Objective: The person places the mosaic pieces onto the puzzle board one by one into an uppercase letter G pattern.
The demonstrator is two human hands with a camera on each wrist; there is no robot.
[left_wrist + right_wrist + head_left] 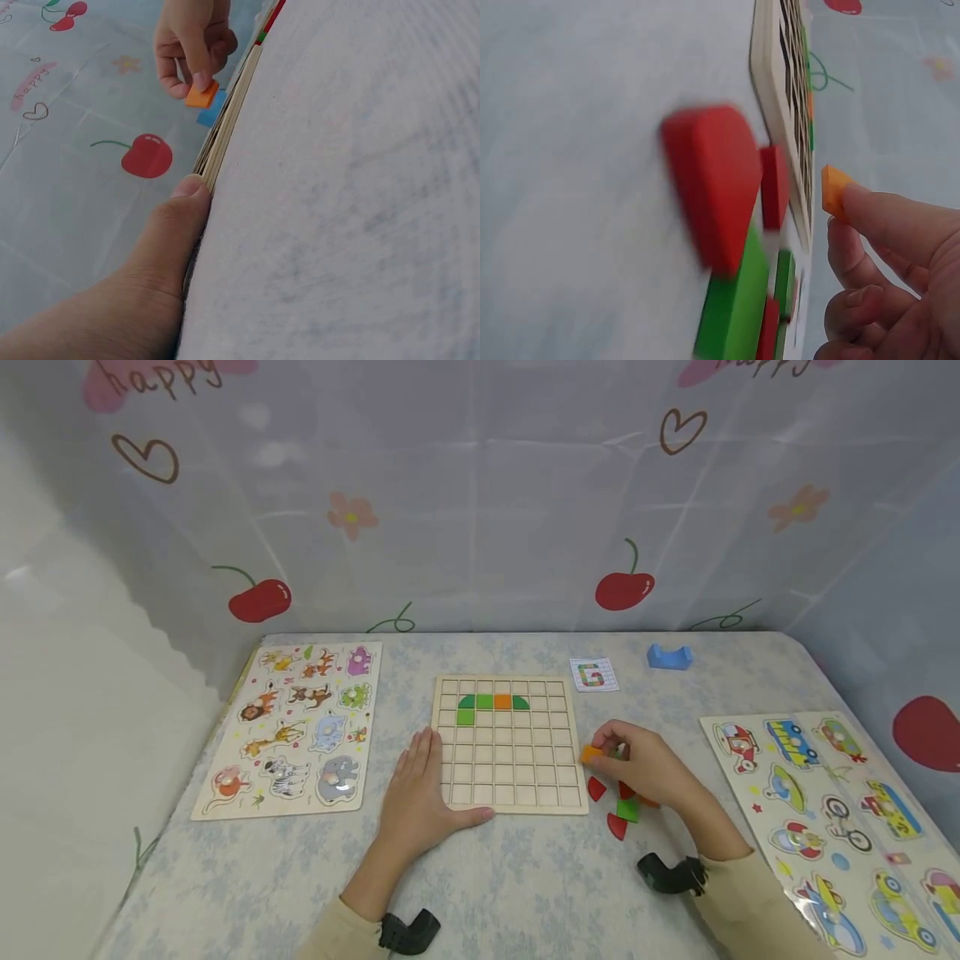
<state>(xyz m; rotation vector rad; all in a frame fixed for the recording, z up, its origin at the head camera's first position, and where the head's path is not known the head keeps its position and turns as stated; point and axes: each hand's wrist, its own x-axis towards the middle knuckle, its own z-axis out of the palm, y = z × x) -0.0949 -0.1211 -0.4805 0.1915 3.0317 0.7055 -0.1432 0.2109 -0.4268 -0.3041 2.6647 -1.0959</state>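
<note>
A wooden grid board point(506, 768) lies mid-table, with green and orange blocks point(493, 702) set in its upper cells. My left hand point(422, 789) rests along the board's left and front edges, fingers straight, the thumb point(180, 206) against the rim. Just off the board's right edge, my right hand point(641, 762) pinches an orange block point(834, 191) between thumb and fingers. Below that hand lie loose red and green pieces, among them a green square point(627, 810) and a red quarter-round piece point(617, 827). Part of the pile is hidden by the right hand.
A small card point(594, 675) with a G pattern lies behind the board, beside a blue holder point(670, 657). An animal puzzle point(292, 731) lies at left, a vehicle puzzle point(832, 818) at right. A printed curtain stands behind the table.
</note>
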